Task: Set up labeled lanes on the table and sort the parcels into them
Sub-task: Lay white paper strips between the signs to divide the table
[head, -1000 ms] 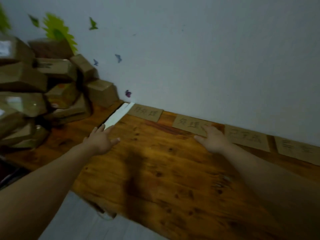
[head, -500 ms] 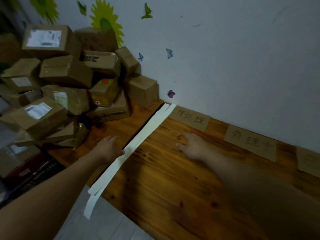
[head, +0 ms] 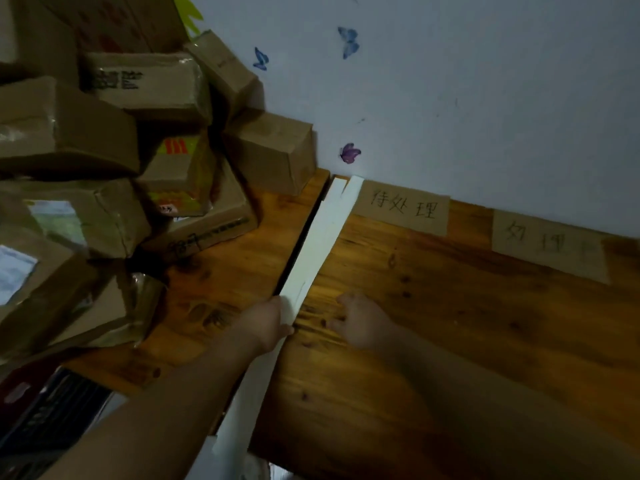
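Along the worktop (head: 450,323) seam run the white strips (head: 322,244), pinched midway by the left hand (head: 266,323); the right hand (head: 363,323) rests loose beside them. Parcels (head: 104,168) sit piled on the left. I'd pull a strip taut, square to the labels (head: 403,206) (wall end first).

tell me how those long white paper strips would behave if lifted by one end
Probably floppy: the white paper strips are long and thin, and their near end hangs past the table edge. Likely very light, so a push could buckle or skew them. Several seem layered, splaying at the wall end, so they may fan apart.
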